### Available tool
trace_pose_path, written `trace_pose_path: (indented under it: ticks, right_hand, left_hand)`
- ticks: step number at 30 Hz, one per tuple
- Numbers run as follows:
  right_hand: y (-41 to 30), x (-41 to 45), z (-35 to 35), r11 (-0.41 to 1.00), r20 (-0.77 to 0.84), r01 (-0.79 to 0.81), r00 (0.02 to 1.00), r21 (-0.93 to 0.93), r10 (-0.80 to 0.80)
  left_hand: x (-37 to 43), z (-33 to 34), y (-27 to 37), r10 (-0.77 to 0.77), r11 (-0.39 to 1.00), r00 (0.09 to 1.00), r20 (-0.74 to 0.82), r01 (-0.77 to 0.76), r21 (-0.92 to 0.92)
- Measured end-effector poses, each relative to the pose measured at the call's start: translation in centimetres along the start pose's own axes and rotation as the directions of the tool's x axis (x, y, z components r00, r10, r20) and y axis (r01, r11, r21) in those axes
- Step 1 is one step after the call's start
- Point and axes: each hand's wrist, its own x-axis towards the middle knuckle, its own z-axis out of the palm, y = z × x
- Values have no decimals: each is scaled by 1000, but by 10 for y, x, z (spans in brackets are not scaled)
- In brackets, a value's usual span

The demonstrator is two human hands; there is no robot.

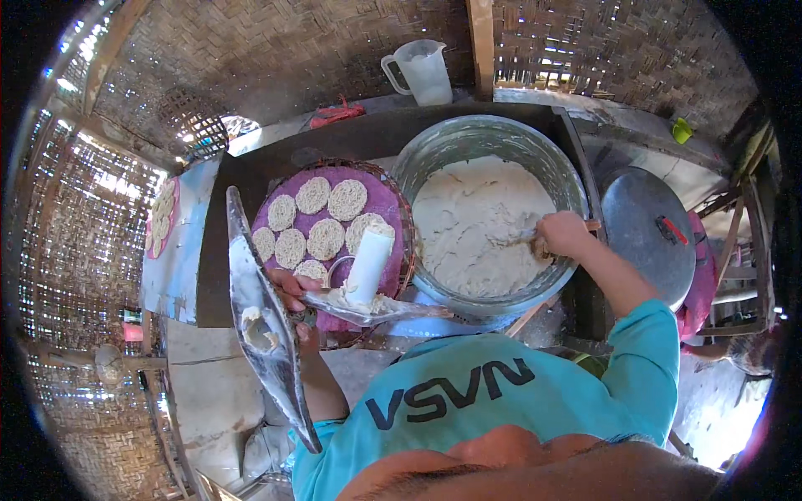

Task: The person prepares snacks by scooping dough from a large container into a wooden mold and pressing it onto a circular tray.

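Observation:
My left hand (pixel 297 294) is closed round a hinged wooden press, where its two long arms meet. One arm (pixel 266 332) stands spread to the left with a dough-smeared hole; the other (pixel 401 312) points right and bears an upright white cylinder (pixel 371 266) with dough round its base. My right hand (pixel 561 235) grips a dough-coated tool, partly hidden by the fingers, over pale dough (pixel 479 219) in a large round tub (pixel 432 141). Behind the press lies a round woven tray (pixel 401 213) lined with purple cloth, holding several round noodle-like cakes (pixel 326 239) and a ring (pixel 338 269).
A plastic jug (pixel 426 72) stands behind the tub. A large round metal lid (pixel 648 232) with a red-handled thing on it lies at the right. Dark boards (pixel 351 134) edge the work place. More cakes (pixel 163 216) lie at the far left. Woven bamboo walls (pixel 282 50) rise behind.

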Motion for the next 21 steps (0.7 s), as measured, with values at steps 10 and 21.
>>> trace_pose_path:
  ticks: [10, 21]
  right_hand:
    - [-36, 34, 40, 993, 72, -3, 997, 116, -5]
    - [-23, 0, 13, 970, -25, 116, 993, 213, -113]
  left_hand:
    - [-5, -8, -7, -92, 982, 993, 74, 102, -159]
    - [-13, -1, -2, -152, 983, 987, 57, 157, -100]
